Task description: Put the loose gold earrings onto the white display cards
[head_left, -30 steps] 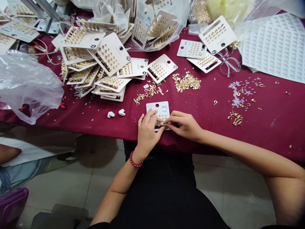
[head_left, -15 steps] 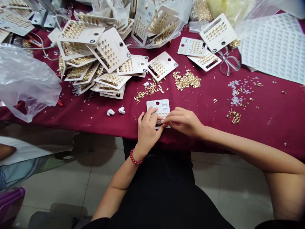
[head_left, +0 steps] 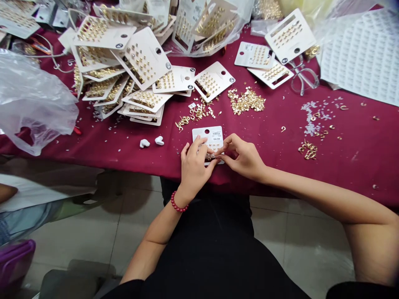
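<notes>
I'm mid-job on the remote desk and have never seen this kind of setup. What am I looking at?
There is no machine here: you see a person's two bare hands through one head-worn camera, looking forward and down. The left hand, with a red bead bracelet at its wrist, lies over a white rectangular card with a price label. The right hand has its fingertips near the card's lower right; anything pinched there is too small to make out. On the dark red cloth are stacked white cards with gold-coloured studs, a pile of tiny gold-coloured pieces, clear-framed glasses and a crumpled translucent plastic bag.
</notes>
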Tool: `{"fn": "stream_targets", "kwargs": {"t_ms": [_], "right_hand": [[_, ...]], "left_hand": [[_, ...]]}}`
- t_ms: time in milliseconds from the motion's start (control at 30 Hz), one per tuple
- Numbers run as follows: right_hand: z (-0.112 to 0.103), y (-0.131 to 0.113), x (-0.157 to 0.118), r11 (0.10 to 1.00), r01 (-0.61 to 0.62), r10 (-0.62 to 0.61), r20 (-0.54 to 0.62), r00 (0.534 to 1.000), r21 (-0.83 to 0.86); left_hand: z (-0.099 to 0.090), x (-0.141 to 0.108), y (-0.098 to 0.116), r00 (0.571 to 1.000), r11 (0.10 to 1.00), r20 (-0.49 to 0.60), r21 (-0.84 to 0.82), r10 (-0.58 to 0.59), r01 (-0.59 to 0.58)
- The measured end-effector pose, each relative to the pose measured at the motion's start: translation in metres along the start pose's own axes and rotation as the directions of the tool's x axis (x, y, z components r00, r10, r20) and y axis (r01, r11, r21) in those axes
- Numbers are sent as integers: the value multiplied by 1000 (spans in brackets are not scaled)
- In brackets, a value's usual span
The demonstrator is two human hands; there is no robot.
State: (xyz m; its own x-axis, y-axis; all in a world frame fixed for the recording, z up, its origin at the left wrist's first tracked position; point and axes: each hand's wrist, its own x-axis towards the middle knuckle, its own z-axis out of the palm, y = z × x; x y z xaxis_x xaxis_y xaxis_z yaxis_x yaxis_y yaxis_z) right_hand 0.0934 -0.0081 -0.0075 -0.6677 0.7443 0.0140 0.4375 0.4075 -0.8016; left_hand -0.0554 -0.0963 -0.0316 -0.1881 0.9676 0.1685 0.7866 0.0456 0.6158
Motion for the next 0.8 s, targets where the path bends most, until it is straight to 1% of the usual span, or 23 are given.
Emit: {"fn": "stream_targets", "kwargs": {"t_ms": [133,233,400,467,567,667,800], "right_hand": [[3,2,-1,994,-48,47,16,999,95],[4,3,-2,995,-43,42,10,999,87],[-5,-1,2,996,44,-40,55,998,-80],[-10,-3,4,989,80,-70,85,994,-123],[-14,-5,8,974,100,-71,145,987,-201],[-14,-6,11,947,114,-59,189,980,-299],[-14,-11,18,928,143,-55,253,966,-344]], "left_hand": [[-1,0,1,1000,1000,14,-5,-6,6],[-2,0,0,1000,1000,22,-12,-3,3],[-2,0,-2,1000,1000,23,-20,-3,4],[-1,0,-2,1000,1000,22,-22,-6,6],[-1,0,-3,1000,1000,16,-23,1,-1],[0,-1,-4,1000,1000,5,-27,15,-15],[0,-1,-5,1000,1000,8,-21,19,-19]]}}
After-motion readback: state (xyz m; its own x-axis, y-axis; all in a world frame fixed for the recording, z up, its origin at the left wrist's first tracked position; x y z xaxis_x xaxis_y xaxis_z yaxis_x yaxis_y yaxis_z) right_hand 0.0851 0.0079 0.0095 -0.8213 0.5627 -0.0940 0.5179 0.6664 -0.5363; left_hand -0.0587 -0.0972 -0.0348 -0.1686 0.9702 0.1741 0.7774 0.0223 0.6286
